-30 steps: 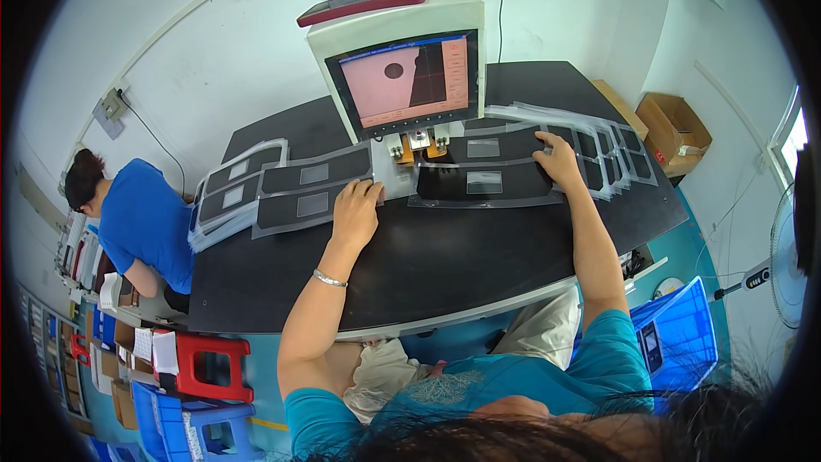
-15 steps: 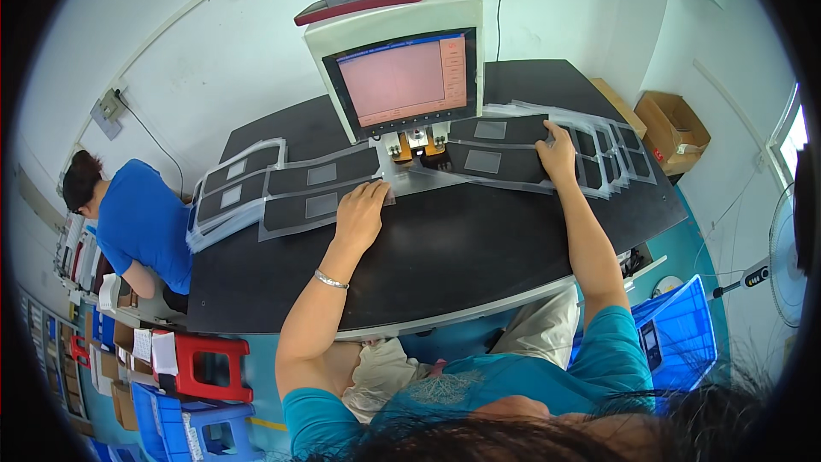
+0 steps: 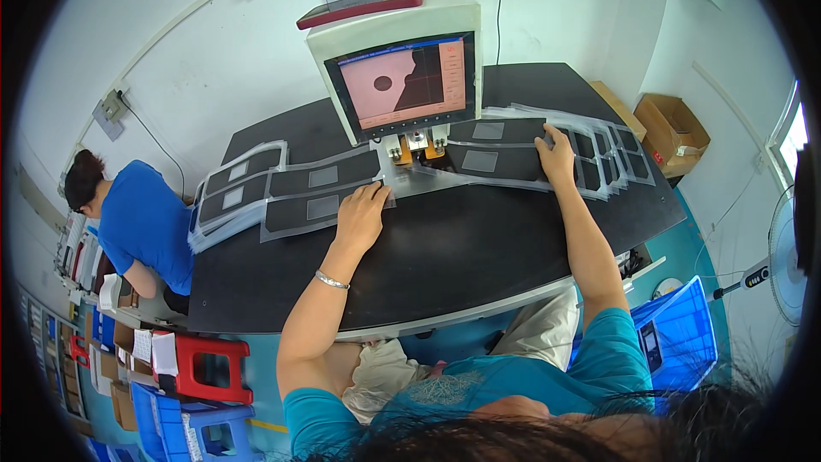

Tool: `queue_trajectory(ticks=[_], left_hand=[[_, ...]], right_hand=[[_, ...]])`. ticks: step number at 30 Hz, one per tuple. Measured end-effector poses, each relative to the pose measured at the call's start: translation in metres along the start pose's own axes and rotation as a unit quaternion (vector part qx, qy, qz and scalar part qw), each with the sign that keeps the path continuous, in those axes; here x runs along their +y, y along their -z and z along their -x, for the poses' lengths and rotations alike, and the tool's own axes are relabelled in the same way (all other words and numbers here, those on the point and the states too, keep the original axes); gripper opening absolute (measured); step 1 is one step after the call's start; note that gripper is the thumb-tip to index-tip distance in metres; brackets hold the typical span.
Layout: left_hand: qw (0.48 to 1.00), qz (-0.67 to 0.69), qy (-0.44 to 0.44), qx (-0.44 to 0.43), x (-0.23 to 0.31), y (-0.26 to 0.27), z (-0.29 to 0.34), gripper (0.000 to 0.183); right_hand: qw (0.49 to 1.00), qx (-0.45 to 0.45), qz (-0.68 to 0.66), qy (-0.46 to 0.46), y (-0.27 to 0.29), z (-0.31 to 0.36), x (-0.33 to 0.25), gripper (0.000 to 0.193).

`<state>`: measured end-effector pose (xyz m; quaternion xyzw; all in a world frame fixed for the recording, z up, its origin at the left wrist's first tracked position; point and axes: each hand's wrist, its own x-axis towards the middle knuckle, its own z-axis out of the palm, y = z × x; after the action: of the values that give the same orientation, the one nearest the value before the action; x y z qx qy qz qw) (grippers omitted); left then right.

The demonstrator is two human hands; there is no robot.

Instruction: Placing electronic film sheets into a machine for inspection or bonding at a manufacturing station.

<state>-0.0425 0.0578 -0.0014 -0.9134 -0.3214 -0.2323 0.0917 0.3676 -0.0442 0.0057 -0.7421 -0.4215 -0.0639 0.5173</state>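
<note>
Under the white machine's head (image 3: 416, 142) lies the left end of a clear film sheet with black panels (image 3: 505, 141), each panel having a grey window. My right hand (image 3: 558, 156) grips this sheet near its right end, thumb and fingertips at the edge. My left hand (image 3: 361, 216) has its fingers pressed together on the right end of a similar left sheet (image 3: 295, 205), beside the machine's base. Whether the two sheets join under the head is hidden. The machine's monitor (image 3: 402, 81) displays a pink field with a dark round spot and a dark area.
A stack of such sheets (image 3: 209, 227) lies at the black table's (image 3: 462, 248) left end, and fanned sheets (image 3: 629, 154) at its right. A co-worker in blue (image 3: 145, 222) sits left. Around stand a red stool (image 3: 209, 368), blue crate (image 3: 684, 334), cardboard box (image 3: 671, 133) and fan (image 3: 787, 248).
The monitor has gone from a plain pink field to one with a dark spot and dark area. The right sheet has shifted very slightly. Both hands stay nearly in place.
</note>
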Motion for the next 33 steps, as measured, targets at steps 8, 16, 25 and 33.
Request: queue_trajectory(ticks=[8, 16, 25, 33], left_hand=[[1.0, -0.009, -0.025, 0.017, 0.015, 0.009, 0.001, 0.031], [0.996, 0.051, -0.071, 0.01, 0.065, 0.018, 0.006, 0.034], [0.993, 0.049, -0.102, 0.015, 0.08, 0.01, 0.001, 0.034], [0.993, 0.058, -0.103, 0.014, 0.08, 0.005, -0.002, 0.034]], right_hand=[[0.995, -0.044, 0.043, 0.074, 0.006, 0.001, 0.0, 0.056], [0.962, -0.022, 0.265, 0.056, 0.072, -0.019, 0.032, 0.057], [0.964, -0.1, 0.143, 0.202, 0.01, 0.005, 0.003, 0.049], [0.944, -0.166, 0.142, 0.246, -0.008, 0.025, -0.023, 0.039]])
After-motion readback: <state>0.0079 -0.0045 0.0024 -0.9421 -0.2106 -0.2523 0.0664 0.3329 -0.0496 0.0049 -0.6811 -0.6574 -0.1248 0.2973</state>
